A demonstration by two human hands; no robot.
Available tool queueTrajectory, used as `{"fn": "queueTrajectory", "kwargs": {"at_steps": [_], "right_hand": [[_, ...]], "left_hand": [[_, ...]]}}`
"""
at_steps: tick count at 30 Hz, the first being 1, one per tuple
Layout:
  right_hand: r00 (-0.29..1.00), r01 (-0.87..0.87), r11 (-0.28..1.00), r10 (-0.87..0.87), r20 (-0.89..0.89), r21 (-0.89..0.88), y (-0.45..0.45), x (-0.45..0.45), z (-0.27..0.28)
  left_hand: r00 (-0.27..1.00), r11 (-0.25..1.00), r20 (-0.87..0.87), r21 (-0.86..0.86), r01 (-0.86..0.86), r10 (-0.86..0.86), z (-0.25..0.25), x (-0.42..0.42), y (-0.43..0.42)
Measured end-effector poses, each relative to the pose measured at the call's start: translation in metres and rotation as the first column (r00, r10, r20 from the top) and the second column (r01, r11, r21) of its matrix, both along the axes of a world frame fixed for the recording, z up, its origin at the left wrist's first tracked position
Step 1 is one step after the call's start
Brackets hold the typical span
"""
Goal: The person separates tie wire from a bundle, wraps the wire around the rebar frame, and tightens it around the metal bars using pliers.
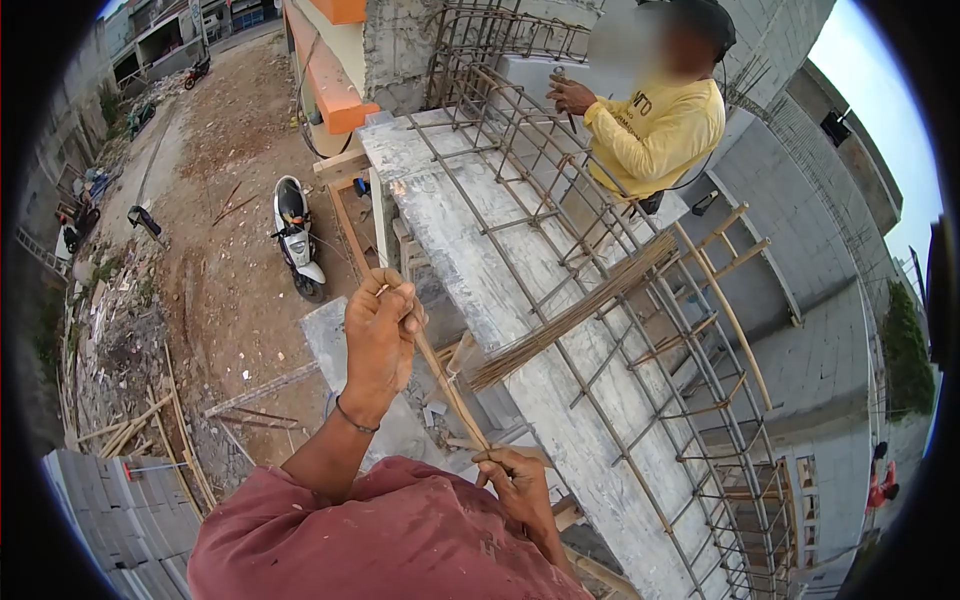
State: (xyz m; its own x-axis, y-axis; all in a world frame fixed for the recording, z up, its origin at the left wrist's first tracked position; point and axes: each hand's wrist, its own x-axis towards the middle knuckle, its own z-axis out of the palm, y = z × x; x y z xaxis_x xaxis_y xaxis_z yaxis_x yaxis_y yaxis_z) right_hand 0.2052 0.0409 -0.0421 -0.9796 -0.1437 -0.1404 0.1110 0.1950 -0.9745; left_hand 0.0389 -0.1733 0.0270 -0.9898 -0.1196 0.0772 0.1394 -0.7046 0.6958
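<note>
My left hand point(382, 325) is raised in front of my chest, a dark band round the wrist. Its fingers are pinched together; anything thin between them is too small to make out. Lower down, my right hand point(515, 482) is closed, thumb against fingers, and what it may hold does not show clearly. A narrow wooden strip point(447, 385) runs between the two hands in view; whether either one touches it I cannot tell. To the right, a bundle of thin brown wires point(575, 312) lies across the rebar cage point(690, 330) above a grey concrete slab point(460, 235).
A co-worker in a yellow shirt point(665, 135) stands beyond the cage, hands together. Bamboo poles point(725, 310) lean at the right. Far below on the dirt ground point(205, 255) stands a white motorbike point(295, 240). Grey blocks point(110, 520) are stacked at lower left.
</note>
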Motion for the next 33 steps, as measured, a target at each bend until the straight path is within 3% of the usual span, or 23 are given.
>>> {"fn": "queueTrajectory", "kwargs": {"at_steps": [3, 5, 8, 16, 21, 24, 26, 31, 33], "right_hand": [[1.0, 0.009, 1.0, -0.008, 0.016, -0.021, -0.003, -0.009, 0.006], [0.999, 0.009, 1.0, -0.008, 0.033, -0.018, -0.006, -0.01, 0.009], [0.989, 0.15, 0.988, -0.15, 0.002, -0.025, -0.011, -0.015, 0.009], [0.979, 0.205, 0.978, -0.205, -0.024, 0.036, -0.01, -0.012, 0.02], [0.944, 0.33, 0.94, -0.327, -0.055, 0.086, -0.013, -0.007, 0.027], [0.92, 0.386, 0.92, -0.38, -0.097, 0.06, -0.014, -0.001, 0.027], [0.888, 0.461, 0.886, -0.459, -0.035, 0.052, -0.014, 0.003, 0.022], [0.888, 0.426, 0.892, -0.381, -0.257, 0.149, -0.004, 0.019, 0.027], [0.896, 0.38, 0.905, -0.31, -0.318, 0.19, 0.003, 0.035, 0.039]], "left_hand": [[0.999, 0.998, -0.005, 0.045, -0.038, 0.038, -0.003, -0.008, 0.002], [0.999, 0.997, -0.025, -0.075, -0.035, 0.034, 0.0, -0.011, 0.005], [0.994, 0.984, -0.058, -0.147, -0.096, 0.089, -0.005, -0.015, 0.014], [0.966, 0.962, -0.06, -0.122, 0.244, -0.253, -0.001, 0.003, 0.019], [0.986, 0.952, -0.047, -0.271, 0.144, -0.163, -0.011, 0.007, 0.017], [0.984, 0.958, 0.0, -0.227, 0.175, -0.179, -0.004, 0.013, 0.015], [0.988, 0.964, -0.023, -0.225, 0.145, -0.154, -0.004, 0.014, 0.016], [0.986, 0.96, -0.144, -0.275, 0.044, -0.086, -0.021, -0.004, -0.003], [0.988, 0.973, -0.148, -0.214, -0.084, 0.053, -0.008, -0.012, -0.017]]}}
